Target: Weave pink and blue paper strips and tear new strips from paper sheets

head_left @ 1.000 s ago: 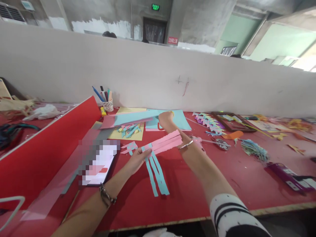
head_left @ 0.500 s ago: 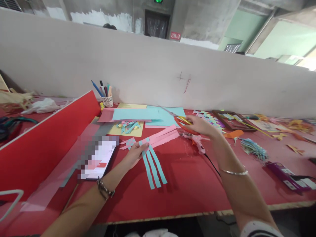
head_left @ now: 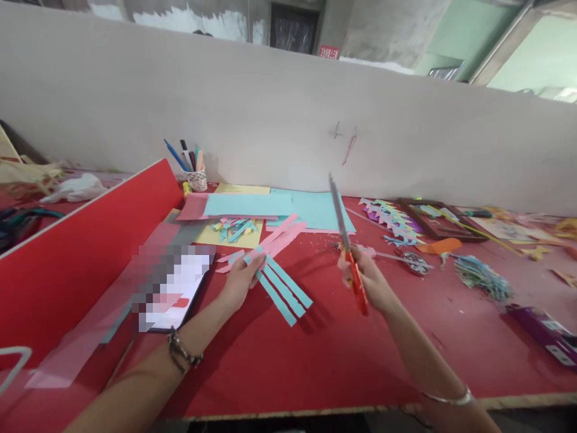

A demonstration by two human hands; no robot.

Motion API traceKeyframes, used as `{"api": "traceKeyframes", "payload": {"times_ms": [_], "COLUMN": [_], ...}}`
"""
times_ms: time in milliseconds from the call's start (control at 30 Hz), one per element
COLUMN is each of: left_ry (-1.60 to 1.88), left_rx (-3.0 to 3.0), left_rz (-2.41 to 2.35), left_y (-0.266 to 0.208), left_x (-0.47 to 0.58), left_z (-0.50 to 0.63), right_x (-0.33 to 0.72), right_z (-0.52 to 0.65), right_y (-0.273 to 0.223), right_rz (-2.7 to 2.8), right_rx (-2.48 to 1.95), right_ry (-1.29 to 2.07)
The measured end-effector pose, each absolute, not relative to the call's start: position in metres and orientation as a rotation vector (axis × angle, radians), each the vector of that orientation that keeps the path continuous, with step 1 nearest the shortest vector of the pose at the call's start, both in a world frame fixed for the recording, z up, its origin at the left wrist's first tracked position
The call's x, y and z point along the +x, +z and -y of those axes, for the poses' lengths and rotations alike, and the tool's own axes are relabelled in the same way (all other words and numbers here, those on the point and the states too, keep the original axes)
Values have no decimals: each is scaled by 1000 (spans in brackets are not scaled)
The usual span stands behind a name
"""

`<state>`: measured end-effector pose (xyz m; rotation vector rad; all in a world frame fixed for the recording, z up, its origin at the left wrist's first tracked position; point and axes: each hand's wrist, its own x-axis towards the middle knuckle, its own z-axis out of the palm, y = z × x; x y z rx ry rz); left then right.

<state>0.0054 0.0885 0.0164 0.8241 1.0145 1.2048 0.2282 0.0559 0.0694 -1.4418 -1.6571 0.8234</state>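
At a red desk, a left hand pinches a bundle of paper above the surface, thumb pressed over the point where blue strips meet pink strips; the blue ends fan toward the near edge, the pink toward the back; the right hand is closed around the handles of scissors, blades pointing up and well apart from the paper.

The work appears partway along: the strips are already slit and crossed, while their long ends hang loose and nothing is being cut; whether glue joins them cannot be told; trimming or fastening the ends may be what is left.

Behind, cut scraps lie on a yellow sheet; a phone rests beside the left forearm; a zigzag-edged paper piece lies farther right.
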Motion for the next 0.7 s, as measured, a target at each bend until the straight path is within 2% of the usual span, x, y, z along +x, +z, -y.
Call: {"api": "traceKeyframes", "payload": {"times_ms": [100,267,433,700], "left_ry": [1213,1256,1305,1283], "left_rx": [845,798,690,664], "left_rz": [-1023,-1035,-1008,-916], "left_y": [17,20,26,28], "left_x": [6,8,6,5], "left_z": [-87,-84,-85,-84], "right_x": [219,208,214,227], "right_z": [-54,-44,-34,-42], "right_y": [49,41,45,34], "right_rz": [1800,2065,2095,2218], "right_rx": [-1388,-1581,-1726,-1692], "right_ry": [986,721,674,249]}}
